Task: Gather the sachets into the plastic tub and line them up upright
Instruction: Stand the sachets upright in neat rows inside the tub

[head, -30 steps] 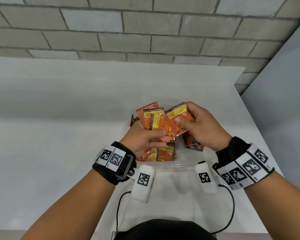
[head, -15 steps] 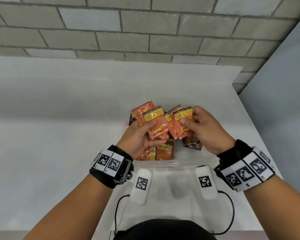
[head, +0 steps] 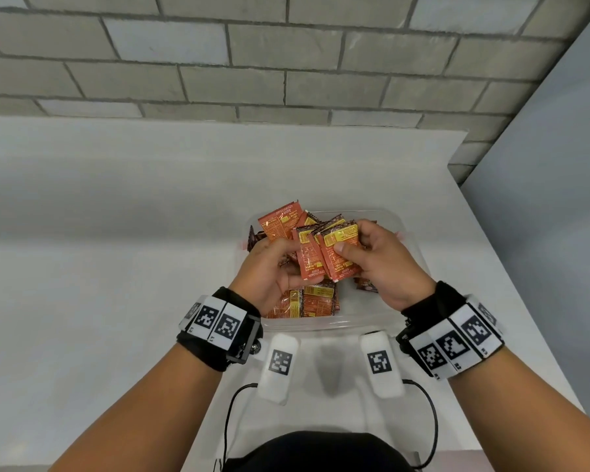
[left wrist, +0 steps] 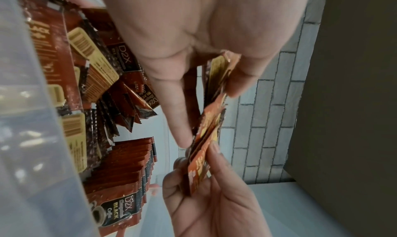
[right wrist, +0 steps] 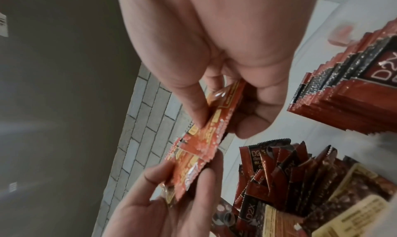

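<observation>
Soft, even light leaves faint shadows on the table (head: 116, 267), wall lines bow outward, and both wrist views blur up close.

Can't really count the sachets (head: 324, 257) fanned between the hands, they overlap too much. The left hand (head: 269, 267) covers part of the pile in the plastic tub (head: 394, 221), and the tub's near wall is mostly behind both wrists. In the left wrist view a blurry tub wall (left wrist: 28, 138) fills the left side, and most print on the packets is unreadable.
</observation>
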`<state>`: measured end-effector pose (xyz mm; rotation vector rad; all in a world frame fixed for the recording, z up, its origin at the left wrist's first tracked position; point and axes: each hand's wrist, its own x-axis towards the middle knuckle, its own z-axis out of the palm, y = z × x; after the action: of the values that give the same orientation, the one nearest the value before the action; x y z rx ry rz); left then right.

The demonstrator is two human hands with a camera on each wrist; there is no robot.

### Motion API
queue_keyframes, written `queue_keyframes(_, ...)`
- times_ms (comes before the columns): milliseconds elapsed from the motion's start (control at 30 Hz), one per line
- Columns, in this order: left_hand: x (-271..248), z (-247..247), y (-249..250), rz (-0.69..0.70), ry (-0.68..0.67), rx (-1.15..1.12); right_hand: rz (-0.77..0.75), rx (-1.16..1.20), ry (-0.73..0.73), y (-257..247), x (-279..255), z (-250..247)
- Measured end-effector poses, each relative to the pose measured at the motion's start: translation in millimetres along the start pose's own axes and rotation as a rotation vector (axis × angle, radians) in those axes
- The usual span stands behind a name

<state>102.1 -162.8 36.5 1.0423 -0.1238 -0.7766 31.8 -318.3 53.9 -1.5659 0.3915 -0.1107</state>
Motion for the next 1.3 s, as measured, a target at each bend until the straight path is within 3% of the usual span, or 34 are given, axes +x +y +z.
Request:
queue_keyframes(233, -4.5, -0.4, -7.1, 0.089, 0.035, 0.173, -0.023, 0.017, -0.017, 3.9, -3.0, 1.0)
queue_keyframes(367, -3.6, 2.6, -5.6, 0.066, 0.101, 0.089, -0.074, 0.033, 0.038, 3.0, -5.6, -3.5)
queue_keyframes(500, -3.0, 6.5, -7.1, 0.092, 0.065, 0.06, 0.0, 0.165, 0.093, 6.0, -4.0, -6.8)
queue_keyframes(767, -9.6, 19.0, -4.9, 0.105, -0.004, 0.487, 0.025, 0.178, 0.077, 1.4, -5.9, -4.3)
queue_keyframes(933, -13.1, 31.8, 1.1, 0.177, -0.098, 0.679, 0.059, 0.21, -0.042, -7.4, -11.1, 4.1)
queue_keyframes(1033, -10.9, 33.0, 0.5, 0.17, -0.137, 0.579, 0.044, 0.216, -0.067, -13.4, -14.4, 7.1)
queue_keyframes(1133, -8.4, 33.9, 1.9, 0.02, -0.154, 0.258, 0.006, 0.171, -0.105, -16.5, -17.1, 12.5)
queue_keyframes(1200, -6.4, 36.7, 3.7, -0.03, -0.105, 0.086, -0.038, -0.016, -0.143, -17.0, -18.8, 18.0)
queue_keyframes(1300, -4.2, 37.9, 3.4, -0.033, -0.027, -0.001, -0.135, -0.547, -0.097, -23.9, -19.6, 14.8)
